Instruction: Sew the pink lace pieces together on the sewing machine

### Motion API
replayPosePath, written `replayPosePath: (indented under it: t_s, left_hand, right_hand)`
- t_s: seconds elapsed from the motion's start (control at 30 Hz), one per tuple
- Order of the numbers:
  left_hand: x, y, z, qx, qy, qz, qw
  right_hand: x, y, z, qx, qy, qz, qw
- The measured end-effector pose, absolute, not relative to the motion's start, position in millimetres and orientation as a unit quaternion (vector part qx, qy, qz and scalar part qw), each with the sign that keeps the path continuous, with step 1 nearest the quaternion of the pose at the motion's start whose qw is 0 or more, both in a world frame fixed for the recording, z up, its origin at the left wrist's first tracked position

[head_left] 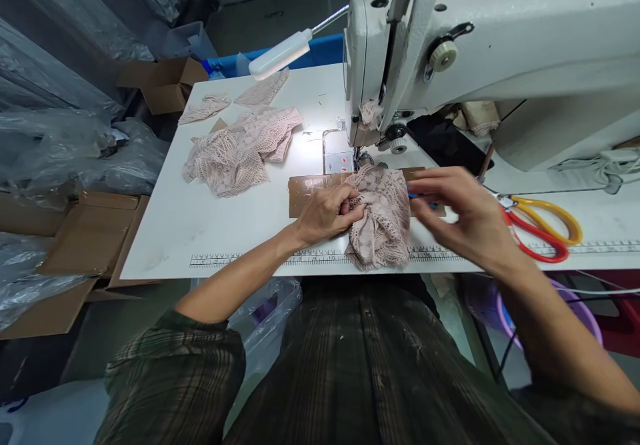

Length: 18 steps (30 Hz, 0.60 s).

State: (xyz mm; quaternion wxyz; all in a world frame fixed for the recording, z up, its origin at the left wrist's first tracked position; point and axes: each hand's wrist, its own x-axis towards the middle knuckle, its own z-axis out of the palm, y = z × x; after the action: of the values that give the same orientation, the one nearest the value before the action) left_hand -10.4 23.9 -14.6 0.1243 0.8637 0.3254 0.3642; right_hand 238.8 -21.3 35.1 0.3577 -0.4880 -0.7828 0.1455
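"In front of the sewing machine, what is the left hand doing?"

"It is pinching the left side of a bunched piece of beige lace. The fingers are curling nearly closed, with the thumb and forefinger pressing on the cloth."

"And where is that lace lying?"

"On the white table, below the needle area. It is covering the middle of a brown strip and part of the printed ruler scale, and its near end is reaching almost to the table's front edge. I cannot tell whether its far end is sitting under the presser foot."

"How about the right hand?"

"It is hovering just beside the lace's right side, blurring a little. Its thumb and fingers are standing partly apart. Something blue is showing in the gap, and I cannot tell whether the hand is touching it."

"What else is lying around?"

"Scissors with red and yellow handles are resting near the right wrist. A heap of lace is lying at the left, well apart from the hands, and a lamp is shining down beyond it."
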Motion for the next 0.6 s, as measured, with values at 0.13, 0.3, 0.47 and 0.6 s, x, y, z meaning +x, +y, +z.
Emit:
replayPosePath:
  t_s: [0.13,0.3,0.47,0.6]
  left_hand:
    - [-10,24,-13,0.863,0.312,0.376,0.127]
    - [-9,22,-11,0.858,0.323,0.371,0.148]
    - [-10,21,-11,0.848,0.342,0.368,0.171]
    - [-10,22,-12,0.846,0.339,0.374,0.173]
  right_hand:
    - [336,-43,19,-0.621,-0.71,-0.038,0.33]
    - [413,-61,-12,-0.726,-0.66,0.029,0.189]
    - [407,-73,-8,-0.728,-0.666,0.032,0.16]
    - [402,-82,11,-0.777,-0.612,-0.02,0.147]
